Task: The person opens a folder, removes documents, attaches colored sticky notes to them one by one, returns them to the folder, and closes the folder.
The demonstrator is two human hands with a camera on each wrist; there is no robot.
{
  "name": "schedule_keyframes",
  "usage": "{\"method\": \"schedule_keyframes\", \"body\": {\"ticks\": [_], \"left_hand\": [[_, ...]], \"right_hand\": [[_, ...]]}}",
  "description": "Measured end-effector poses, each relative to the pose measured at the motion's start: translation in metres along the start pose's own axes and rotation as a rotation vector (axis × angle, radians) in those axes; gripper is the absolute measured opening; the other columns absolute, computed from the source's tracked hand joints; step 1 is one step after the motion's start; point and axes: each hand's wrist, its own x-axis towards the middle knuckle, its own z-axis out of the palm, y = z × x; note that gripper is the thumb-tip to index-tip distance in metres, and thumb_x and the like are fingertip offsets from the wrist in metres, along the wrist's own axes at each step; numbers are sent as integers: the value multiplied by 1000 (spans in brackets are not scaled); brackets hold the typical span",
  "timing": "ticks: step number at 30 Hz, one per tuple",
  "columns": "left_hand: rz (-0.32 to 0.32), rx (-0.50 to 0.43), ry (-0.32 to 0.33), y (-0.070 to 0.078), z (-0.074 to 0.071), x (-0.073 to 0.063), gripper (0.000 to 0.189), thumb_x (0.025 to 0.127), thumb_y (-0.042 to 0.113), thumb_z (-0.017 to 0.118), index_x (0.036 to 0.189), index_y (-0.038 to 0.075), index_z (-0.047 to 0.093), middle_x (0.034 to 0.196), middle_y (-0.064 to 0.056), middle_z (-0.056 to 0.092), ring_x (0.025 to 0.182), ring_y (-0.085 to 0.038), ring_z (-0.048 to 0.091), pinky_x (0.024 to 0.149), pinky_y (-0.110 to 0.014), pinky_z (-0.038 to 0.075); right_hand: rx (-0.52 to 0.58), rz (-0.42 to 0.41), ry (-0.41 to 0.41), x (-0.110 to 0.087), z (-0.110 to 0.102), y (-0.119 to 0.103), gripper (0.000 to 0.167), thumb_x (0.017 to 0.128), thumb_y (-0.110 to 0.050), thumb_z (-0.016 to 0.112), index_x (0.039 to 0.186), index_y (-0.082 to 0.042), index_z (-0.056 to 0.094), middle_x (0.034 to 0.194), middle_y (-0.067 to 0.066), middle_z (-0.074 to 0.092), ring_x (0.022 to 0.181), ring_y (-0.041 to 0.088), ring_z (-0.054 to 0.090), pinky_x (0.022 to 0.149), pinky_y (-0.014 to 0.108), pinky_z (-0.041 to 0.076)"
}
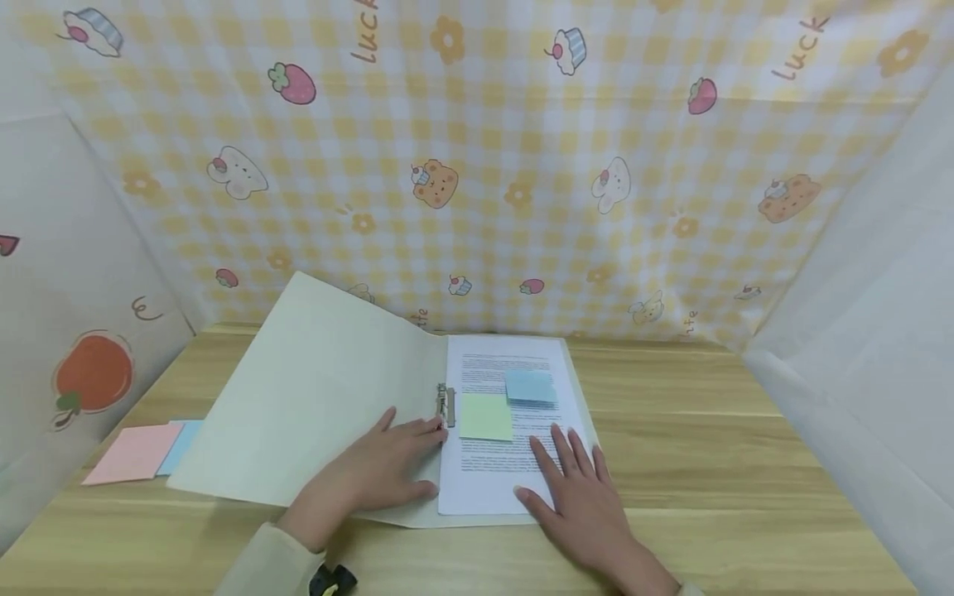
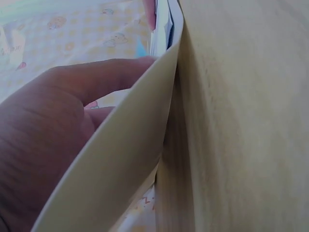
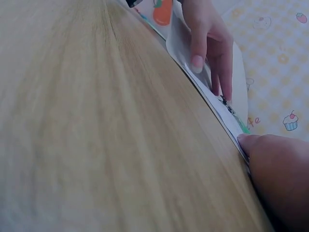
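A cream file folder (image 1: pixel 320 397) lies open on the table, its left cover raised at a slant. Printed sheets (image 1: pixel 488 488) rest on the right side, beside the metal clip (image 1: pixel 445 406) at the fold. On the top sheet are a green sticky note (image 1: pixel 486 416) and a blue sticky note pad (image 1: pixel 531 386). My left hand (image 1: pixel 391 468) lies over the fold, fingertips at the clip's lower end and thumb by the sheets' left edge. With fingers spread, my right hand (image 1: pixel 581 501) rests on the sheets' lower right corner.
Left of the folder lie a pink sticky note pad (image 1: pixel 134 454) and a blue one (image 1: pixel 179 447), the blue partly hidden by the raised cover. A patterned cloth (image 1: pixel 514 165) hangs behind the wooden table (image 1: pixel 708 463), with white cloth (image 1: pixel 864 331) on the right.
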Motion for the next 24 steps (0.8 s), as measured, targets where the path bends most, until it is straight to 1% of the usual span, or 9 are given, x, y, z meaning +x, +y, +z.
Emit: {"method": "schedule_keyframes", "body": {"ticks": [3, 5, 8, 11, 12, 14, 18, 20, 24], "left_hand": [[-8, -19, 34, 2, -2, -3, 64, 89, 36, 75, 145, 10, 56, 156, -7, 50, 147, -33, 44, 125, -63, 17], [-16, -15, 62, 3, -4, -5, 60, 89, 34, 75, 142, 10, 58, 154, -8, 52, 145, -34, 45, 124, -63, 19], [-34, 34, 106, 5, -6, -12, 56, 90, 34, 75, 139, 9, 61, 151, -12, 55, 142, -36, 49, 123, -63, 24], [-57, 109, 141, 7, -11, -21, 55, 90, 35, 75, 137, 8, 63, 150, -14, 56, 139, -38, 51, 122, -61, 28], [-59, 138, 161, 7, -13, -25, 54, 90, 35, 75, 135, 8, 63, 148, -15, 57, 138, -38, 52, 120, -62, 30], [-59, 199, 216, 7, -17, -33, 53, 89, 35, 76, 133, 8, 65, 146, -15, 59, 135, -38, 55, 118, -61, 34], [-60, 302, 353, 3, -27, -50, 50, 88, 35, 77, 130, 9, 67, 142, -14, 62, 131, -37, 59, 113, -63, 40], [-77, 328, 411, 0, -33, -58, 49, 89, 35, 76, 130, 8, 66, 143, -15, 61, 131, -38, 58, 113, -63, 40], [-131, 338, 519, -7, -48, -73, 48, 91, 32, 74, 131, 7, 65, 145, -19, 58, 136, -43, 52, 115, -65, 34]], "right_hand": [[-12, 3, -6, 1, 0, -1, 71, 99, -66, 42, 156, -23, 41, 167, 13, 28, 156, 39, 21, 124, 65, 14], [-16, 4, -5, 1, -1, -2, 71, 99, -65, 42, 155, -22, 42, 167, 13, 29, 156, 39, 22, 124, 65, 14], [-18, 3, -2, 2, -2, -2, 71, 99, -65, 43, 155, -21, 43, 166, 14, 30, 155, 40, 23, 124, 65, 15], [-15, 4, -6, 1, -3, -3, 71, 100, -65, 42, 155, -21, 42, 166, 14, 29, 156, 40, 22, 124, 65, 14], [-14, 4, -8, 1, -3, -3, 71, 100, -65, 42, 155, -21, 42, 167, 14, 29, 156, 40, 22, 124, 65, 14], [-13, 7, -12, 2, -2, -3, 71, 100, -66, 42, 155, -22, 42, 167, 14, 28, 156, 39, 21, 124, 65, 14], [-13, 11, -14, 2, -2, -2, 71, 99, -66, 41, 156, -23, 41, 167, 13, 28, 156, 39, 21, 124, 65, 14], [-14, 12, -15, 2, -2, -2, 71, 99, -66, 41, 156, -23, 41, 167, 12, 28, 156, 39, 21, 124, 64, 14], [-15, 14, -13, 2, -1, -2, 71, 99, -66, 41, 156, -23, 41, 167, 13, 28, 156, 38, 21, 124, 64, 13]]}}
